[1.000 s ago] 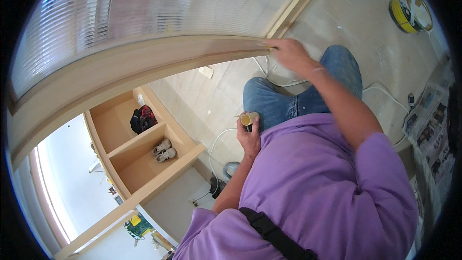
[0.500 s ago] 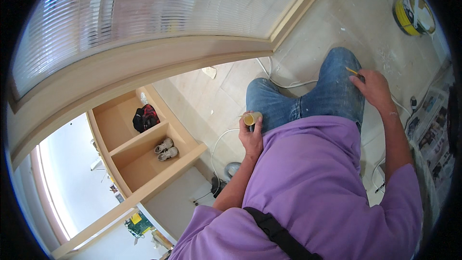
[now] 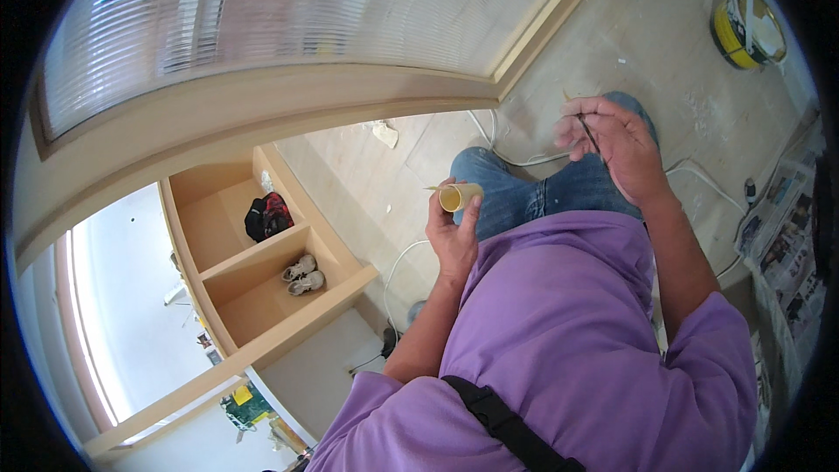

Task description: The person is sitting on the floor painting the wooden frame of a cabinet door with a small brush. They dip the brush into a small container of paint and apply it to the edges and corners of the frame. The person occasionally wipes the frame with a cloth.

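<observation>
My left hand [image 3: 454,232] grips a pale yellow hollow tube [image 3: 460,197] in front of my lap, and a thin light sliver pokes out leftward beside my fingers. Over my right knee, my raised right hand [image 3: 616,144] has loosely curled fingers around a thin dark stick [image 3: 591,135]; a small tan tip shows just above them. Above both hands is a wooden door frame [image 3: 367,87] holding a ribbed translucent panel [image 3: 350,4].
Wooden cubbies [image 3: 288,306] at left hold a black-and-red bag [image 3: 267,214] and shoes [image 3: 302,274]. A yellow-and-black bucket [image 3: 745,26] stands upper right on the tiled floor [image 3: 655,52]. White cable [image 3: 699,171] lies around my legs; newspaper [image 3: 778,236] is at right.
My right hand went from the door frame down to my knee with a yellow pencil-like item, then rose leftward, fingers loosening. My left hand and the tube have lifted slightly.
</observation>
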`<state>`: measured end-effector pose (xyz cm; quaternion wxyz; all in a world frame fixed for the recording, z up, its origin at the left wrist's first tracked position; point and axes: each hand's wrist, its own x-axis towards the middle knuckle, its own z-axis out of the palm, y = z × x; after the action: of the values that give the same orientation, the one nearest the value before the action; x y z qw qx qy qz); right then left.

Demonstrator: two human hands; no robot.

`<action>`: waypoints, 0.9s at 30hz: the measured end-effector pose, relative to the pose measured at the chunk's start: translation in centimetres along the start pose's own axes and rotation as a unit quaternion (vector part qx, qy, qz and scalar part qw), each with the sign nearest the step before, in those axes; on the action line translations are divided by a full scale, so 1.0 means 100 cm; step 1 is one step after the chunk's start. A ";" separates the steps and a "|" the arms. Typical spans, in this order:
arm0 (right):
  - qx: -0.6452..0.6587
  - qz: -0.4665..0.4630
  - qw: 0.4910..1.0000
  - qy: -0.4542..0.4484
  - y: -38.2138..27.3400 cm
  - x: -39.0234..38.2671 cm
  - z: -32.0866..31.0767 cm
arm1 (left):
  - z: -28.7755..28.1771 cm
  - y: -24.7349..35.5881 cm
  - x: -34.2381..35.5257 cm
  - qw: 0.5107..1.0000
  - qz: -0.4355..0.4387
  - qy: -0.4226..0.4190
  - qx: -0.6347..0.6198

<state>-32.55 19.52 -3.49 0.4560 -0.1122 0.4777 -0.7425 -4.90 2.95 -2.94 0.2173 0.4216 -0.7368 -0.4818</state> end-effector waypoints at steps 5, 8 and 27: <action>-0.047 -0.110 0.993 -0.012 -0.009 -0.007 0.028 | 0.004 0.020 0.006 0.999 -0.010 0.000 -0.038; -0.072 -0.097 0.992 -0.021 -0.010 -0.007 0.023 | 0.007 0.029 0.006 0.998 -0.012 0.004 -0.063; -0.033 -0.116 0.990 -0.071 -0.049 -0.021 0.081 | 0.003 0.053 0.009 0.998 0.046 -0.002 -0.030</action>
<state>-29.24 16.90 5.24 0.3957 -0.2345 0.4516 -0.7645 -7.78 3.27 1.57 0.2506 0.3795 -0.7409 -0.4942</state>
